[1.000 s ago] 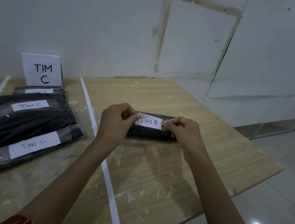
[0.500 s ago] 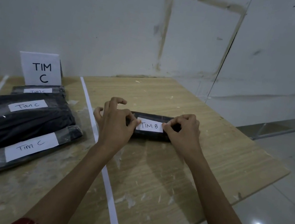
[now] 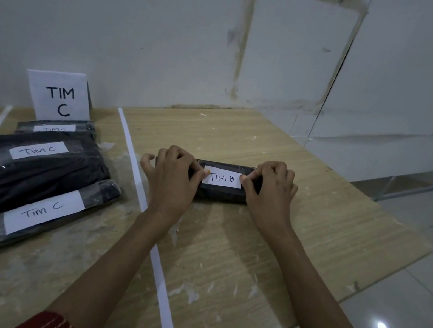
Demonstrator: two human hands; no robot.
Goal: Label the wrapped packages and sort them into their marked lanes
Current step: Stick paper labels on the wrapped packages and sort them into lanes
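Since package (image 3: 221,196) landed, fingers (image 3: 204,171) (seemingly) pressing label (image 3: 223,178)

Wooden tabletop (image 3: 291,243) in front of me, scuffed, with pale smears. Grey wall (image 3: 119,16) at twelve o'clock; a stained rectangular outline (image 3: 242,38) marks it. White panels (image 3: 423,99) at two o'clock. Glossy tiled floor (image 3: 424,290) at four o'clock, with light spots reflected in it.

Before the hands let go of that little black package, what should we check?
1. Label says TIM B: ok.
2. Label stuck down all over: cannot tell; thumbs cover its ends.
3. Left hand and right hand both hold the package: ok.
4. Package sits right of the white line, apart from the TIM C pile: ok.
5. TIM B lane sign: cannot tell, none in view.
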